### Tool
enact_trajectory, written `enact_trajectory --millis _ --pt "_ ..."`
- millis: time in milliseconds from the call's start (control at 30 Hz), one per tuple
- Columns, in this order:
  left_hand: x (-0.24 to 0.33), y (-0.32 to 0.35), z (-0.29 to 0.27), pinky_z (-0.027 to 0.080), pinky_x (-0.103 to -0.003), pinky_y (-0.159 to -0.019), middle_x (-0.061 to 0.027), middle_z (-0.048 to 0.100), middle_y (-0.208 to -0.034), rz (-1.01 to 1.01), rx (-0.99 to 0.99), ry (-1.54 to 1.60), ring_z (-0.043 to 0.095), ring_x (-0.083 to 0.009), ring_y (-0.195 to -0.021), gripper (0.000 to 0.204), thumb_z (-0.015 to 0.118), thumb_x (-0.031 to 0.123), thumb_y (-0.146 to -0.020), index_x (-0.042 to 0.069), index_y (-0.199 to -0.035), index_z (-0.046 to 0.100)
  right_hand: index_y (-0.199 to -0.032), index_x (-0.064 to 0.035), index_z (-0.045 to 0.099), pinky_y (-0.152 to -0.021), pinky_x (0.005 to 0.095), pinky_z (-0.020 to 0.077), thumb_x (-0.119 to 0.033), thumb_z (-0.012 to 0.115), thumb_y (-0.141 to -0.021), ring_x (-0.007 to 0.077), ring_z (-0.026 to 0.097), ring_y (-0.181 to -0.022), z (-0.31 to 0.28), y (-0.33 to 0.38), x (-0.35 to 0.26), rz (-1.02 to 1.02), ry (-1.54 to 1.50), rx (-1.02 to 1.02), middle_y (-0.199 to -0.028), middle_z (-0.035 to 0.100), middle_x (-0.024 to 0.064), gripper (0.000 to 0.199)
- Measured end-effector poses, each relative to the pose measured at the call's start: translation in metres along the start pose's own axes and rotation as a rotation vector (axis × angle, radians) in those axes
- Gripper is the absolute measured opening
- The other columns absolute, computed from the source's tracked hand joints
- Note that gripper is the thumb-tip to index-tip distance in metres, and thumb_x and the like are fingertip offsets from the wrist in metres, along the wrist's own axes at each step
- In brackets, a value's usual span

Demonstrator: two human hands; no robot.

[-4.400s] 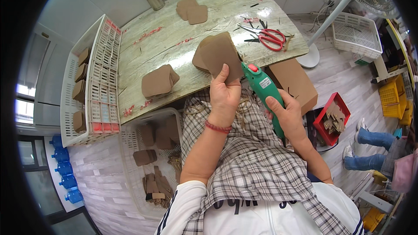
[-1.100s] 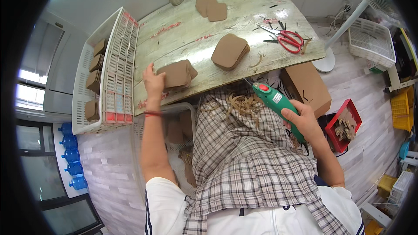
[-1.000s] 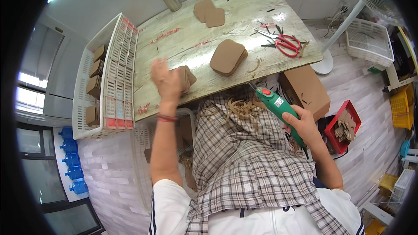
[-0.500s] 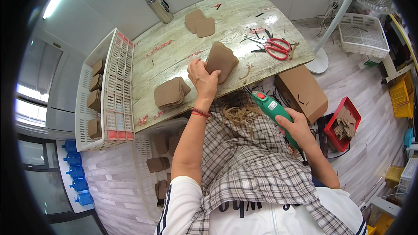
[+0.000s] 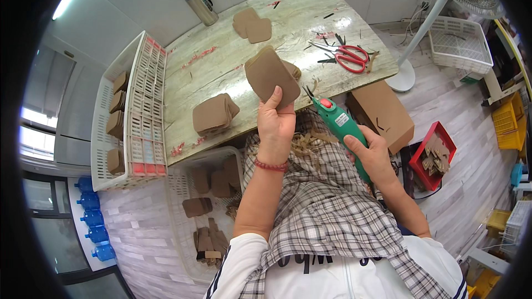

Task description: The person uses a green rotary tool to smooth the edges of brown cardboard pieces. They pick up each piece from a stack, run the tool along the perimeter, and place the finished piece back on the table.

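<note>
My left hand (image 5: 276, 127) is closed, palm up, around a brown rounded-square pad (image 5: 270, 72), its thumb across the front. More brown layers show behind the pad's right side; whether they are also in the grip I cannot tell. My right hand (image 5: 372, 155) is wrapped round a green electric cutter (image 5: 339, 120) with a red button. The cutter's pointed metal tip is just right of the pad's lower corner. On the table to the left lies a stack of similar pads (image 5: 213, 113). A few flat pads (image 5: 258, 30) lie farther back.
Red-handled scissors (image 5: 350, 58) lie among dark scraps on the table (image 5: 216, 75). White crates (image 5: 147, 111) with brown pieces stand left of and below it. A cardboard box (image 5: 382, 116), a red tray (image 5: 417, 161) and a fan (image 5: 404, 75) are on the right. Trimmed strips (image 5: 307, 147) lie on my lap.
My left hand has turned palm up and moved right, bringing the brown pad upright toward me. My right hand has shifted the electric cutter left and up, so its tip is nearer the pad.
</note>
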State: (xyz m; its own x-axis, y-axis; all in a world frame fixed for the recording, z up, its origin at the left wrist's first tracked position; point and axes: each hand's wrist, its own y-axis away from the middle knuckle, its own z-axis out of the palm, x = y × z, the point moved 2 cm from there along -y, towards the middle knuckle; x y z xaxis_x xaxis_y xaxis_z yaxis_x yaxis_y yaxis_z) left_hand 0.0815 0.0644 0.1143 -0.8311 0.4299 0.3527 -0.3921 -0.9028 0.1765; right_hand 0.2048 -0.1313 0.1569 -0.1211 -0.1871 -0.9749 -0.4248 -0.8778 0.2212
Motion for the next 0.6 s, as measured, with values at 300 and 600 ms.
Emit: enact_trajectory --millis 300,600 --pt "-0.018 0.008 -0.005 0.048 -0.041 -0.103 -0.0119 0.059 -0.122 -0.069 -0.024 0.041 0.058 -0.0274 -0.114 0.038 0.060 -0.005 -0.088 0.000 -0.124 0.050 -0.110 0.0027 0.061 -0.055 0.0211 0.0425 -0.025 0.067 -0.091 0.0049 0.050 -0.060 0.006 0.000 -0.004 -0.038 0.019 0.023 -0.074 0.056 -0.0006 0.034" --pt "-0.041 0.031 -0.005 0.051 -0.041 -0.098 -0.0104 0.058 -0.124 -0.127 -0.081 -0.079 0.058 -0.0250 -0.114 0.043 0.057 -0.006 -0.089 0.005 -0.128 0.046 -0.107 0.0022 0.062 -0.052 0.0208 0.0420 -0.028 0.067 -0.090 0.0048 0.051 -0.056 0.002 -0.011 -0.007 -0.111 0.013 0.117 -0.069 0.057 -0.0003 0.035"
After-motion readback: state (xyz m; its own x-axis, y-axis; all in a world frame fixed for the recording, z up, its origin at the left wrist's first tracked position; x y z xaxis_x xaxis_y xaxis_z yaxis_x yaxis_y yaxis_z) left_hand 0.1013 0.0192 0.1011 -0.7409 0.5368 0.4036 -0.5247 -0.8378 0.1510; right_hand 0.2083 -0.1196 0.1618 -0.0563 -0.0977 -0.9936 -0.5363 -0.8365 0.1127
